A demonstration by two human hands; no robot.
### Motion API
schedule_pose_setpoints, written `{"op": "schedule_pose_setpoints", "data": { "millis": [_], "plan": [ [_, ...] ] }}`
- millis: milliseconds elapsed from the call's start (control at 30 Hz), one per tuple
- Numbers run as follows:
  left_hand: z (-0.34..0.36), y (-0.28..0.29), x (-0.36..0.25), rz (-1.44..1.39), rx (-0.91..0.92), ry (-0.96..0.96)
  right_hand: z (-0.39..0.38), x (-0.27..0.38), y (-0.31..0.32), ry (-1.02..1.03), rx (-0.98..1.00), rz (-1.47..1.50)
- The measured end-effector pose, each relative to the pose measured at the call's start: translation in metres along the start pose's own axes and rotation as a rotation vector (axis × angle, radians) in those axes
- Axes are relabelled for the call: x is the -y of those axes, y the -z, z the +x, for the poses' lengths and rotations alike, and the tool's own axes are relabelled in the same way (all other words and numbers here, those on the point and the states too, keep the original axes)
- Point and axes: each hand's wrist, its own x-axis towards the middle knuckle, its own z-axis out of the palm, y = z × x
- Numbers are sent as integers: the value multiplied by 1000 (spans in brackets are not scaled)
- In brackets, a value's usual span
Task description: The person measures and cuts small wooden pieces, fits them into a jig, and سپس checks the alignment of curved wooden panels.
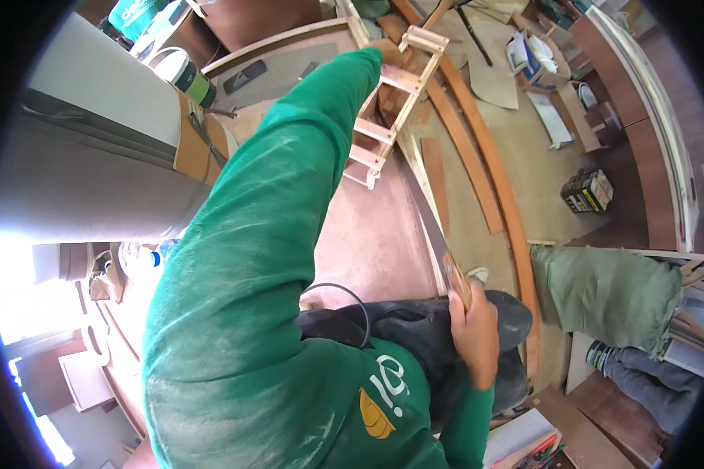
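My left arm, in a green sleeve, reaches far forward across the pinkish-brown board. At its end my left hand (392, 53) grips the far part of a pale wooden frame (400, 78) with several crosspieces, like a small ladder; its fingers are mostly hidden. Low on the right, my right hand (477, 332) is closed round the wooden handle of a handsaw (425, 205). The saw's long dark blade points away from me, its far end near the frame's lower end. I cannot tell whether the blade touches the frame.
Long brown wooden strips (485, 156) curve along the right. A dark phone (245, 76) lies on the far left surface near a bucket (186, 76). On the right are a cardboard box (541, 61), a tin (587, 191) and a green cloth (606, 293). A big grey panel (109, 164) stands left.
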Motion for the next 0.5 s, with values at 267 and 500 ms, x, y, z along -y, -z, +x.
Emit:
{"op": "schedule_pose_setpoints", "data": {
  "millis": [267,500],
  "plan": [
    [-40,14,-61,-157,54,16,-202,-15,94,-339,-244,183],
    [-22,-11,68,-744,-49,334,-285,-60,93,-489,-481,613]
  ]
}}
